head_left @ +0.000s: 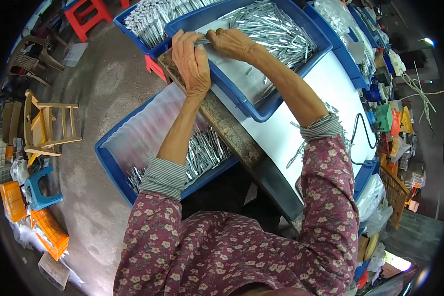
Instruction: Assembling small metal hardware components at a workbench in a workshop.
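My left hand is over the near-left rim of a blue tray. Its thumb and forefinger close on a slim silvery metal piece. From the right, my right hand reaches over the tray, its fingers curled in against the same piece. How each fingertip grips it is partly hidden. Behind my right hand lies a heap of loose slim metal pieces in the tray. A pale sheet lines the tray's bottom.
Below left, a blue bin holds more metal pieces under a translucent plastic sheet. A further blue bin of metal pieces stands far left. Loose pieces lie on the white tabletop, near a black cable. A wooden chair stands left.
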A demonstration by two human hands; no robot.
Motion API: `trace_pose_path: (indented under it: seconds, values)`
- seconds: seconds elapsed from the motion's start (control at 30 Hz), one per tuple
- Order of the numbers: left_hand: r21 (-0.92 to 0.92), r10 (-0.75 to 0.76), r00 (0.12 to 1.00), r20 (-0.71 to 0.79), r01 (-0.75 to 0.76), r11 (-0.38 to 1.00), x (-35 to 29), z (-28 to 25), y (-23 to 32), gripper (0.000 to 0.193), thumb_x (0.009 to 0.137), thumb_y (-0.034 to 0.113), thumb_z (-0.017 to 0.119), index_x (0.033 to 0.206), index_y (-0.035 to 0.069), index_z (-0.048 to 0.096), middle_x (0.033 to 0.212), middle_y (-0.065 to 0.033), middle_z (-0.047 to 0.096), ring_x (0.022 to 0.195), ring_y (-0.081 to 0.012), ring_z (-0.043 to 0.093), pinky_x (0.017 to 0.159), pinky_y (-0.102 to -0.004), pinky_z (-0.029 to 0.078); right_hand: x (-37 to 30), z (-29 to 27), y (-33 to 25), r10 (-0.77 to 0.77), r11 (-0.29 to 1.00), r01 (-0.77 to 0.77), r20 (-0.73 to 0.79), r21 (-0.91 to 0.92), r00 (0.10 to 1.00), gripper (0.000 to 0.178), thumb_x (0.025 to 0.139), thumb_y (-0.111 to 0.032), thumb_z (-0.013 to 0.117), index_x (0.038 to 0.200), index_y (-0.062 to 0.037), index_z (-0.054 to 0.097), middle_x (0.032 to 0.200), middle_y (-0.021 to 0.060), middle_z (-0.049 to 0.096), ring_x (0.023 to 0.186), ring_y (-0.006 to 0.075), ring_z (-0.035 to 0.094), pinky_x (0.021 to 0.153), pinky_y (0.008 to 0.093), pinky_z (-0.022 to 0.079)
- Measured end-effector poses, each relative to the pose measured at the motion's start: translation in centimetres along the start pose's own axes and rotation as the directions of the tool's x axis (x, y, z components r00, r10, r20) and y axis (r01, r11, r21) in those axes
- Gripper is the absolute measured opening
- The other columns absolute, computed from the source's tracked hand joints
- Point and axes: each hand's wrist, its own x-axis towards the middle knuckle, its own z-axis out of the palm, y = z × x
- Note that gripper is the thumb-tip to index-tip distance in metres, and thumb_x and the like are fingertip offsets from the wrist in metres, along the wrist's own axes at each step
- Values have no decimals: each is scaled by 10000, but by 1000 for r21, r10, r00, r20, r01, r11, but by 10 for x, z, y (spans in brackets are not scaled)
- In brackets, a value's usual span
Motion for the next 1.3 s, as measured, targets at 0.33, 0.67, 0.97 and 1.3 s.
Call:
trace_pose_path:
  seconds: [0.33,0.67,0.97,1.3]
  values:
    - [-11,23,999,-35,-24,1000,-1,-1,-5,231,804,139,414,958,40,555,1033,-117,526,1108,-320,408,949,-420,272,-79,-99,27,178,980,-176,5,-90,984,58,789,-13,466,815,11,420,698,201,557,622,349,580,533,407,473]
    - [-16,82,995,-50,-82,996,1,1,-4,213,791,109,424,925,22,565,1008,-122,537,1060,-323,432,937,-422,300,-320,-132,7,732,649,-750,376,-130,568,125,838,-103,445,841,10,392,747,244,547,645,412,541,576,474,412]
    - [9,90,996,-27,-90,996,4,-3,3,226,786,87,403,917,-14,555,971,-130,548,1034,-325,432,942,-414,305,-365,-140,2,727,643,-765,334,-27,599,248,762,-173,570,943,-6,549,889,153,500,766,325,531,674,408,431]
    - [8,45,999,-16,-45,999,2,-6,-3,229,784,110,410,919,3,561,994,-127,541,1062,-329,425,947,-428,288,-139,-132,-12,459,690,-508,230,516,858,193,822,-48,470,974,25,564,915,147,590,804,243,582,703,331,471]
